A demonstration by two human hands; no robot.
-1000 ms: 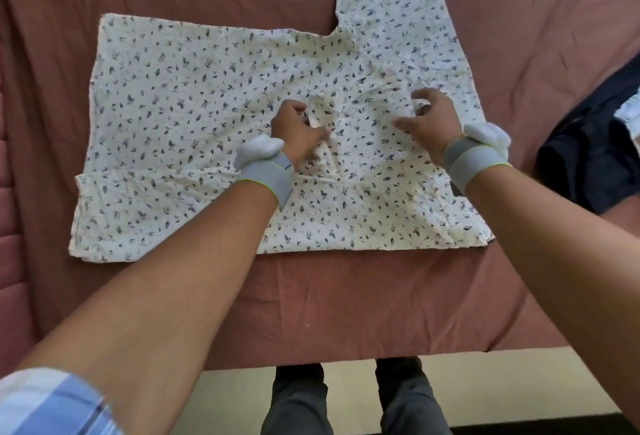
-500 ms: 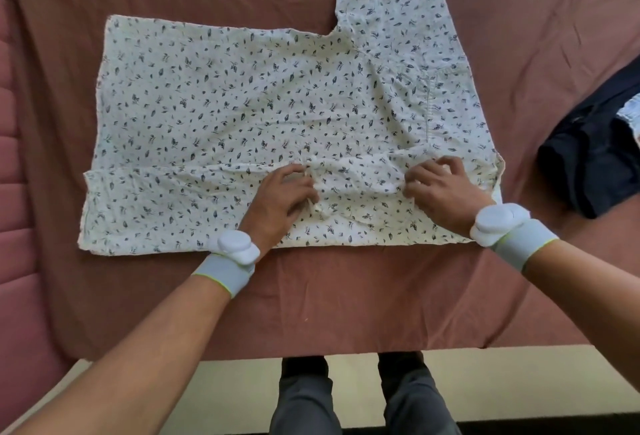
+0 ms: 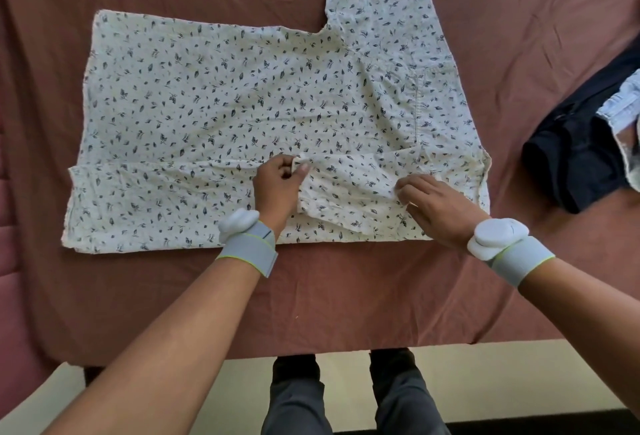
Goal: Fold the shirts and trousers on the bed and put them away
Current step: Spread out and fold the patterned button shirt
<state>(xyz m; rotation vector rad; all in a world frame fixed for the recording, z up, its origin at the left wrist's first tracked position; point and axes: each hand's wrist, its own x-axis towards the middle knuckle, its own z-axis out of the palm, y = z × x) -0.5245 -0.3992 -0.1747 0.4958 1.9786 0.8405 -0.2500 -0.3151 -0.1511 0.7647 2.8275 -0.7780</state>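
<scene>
Leaf-print shirt [image 3: 221, 115] is lying spread flat on the rust-brown bed [image 3: 346, 296], one sleeve pointing away from you. Your left hand [image 3: 277, 185] is pinching a fold of the cloth near its middle, while your right hand [image 3: 440, 206] is gripping the folded-over near edge. Dark trousers [image 3: 575, 157] are lying bunched to your right.

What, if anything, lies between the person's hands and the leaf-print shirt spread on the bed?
Nothing visible does. The left hand pinches a fold of the leaf-print shirt near its middle, and the right hand grips the cloth nearer the sleeve end. The dark garment pile lies apart on the bed.
</scene>
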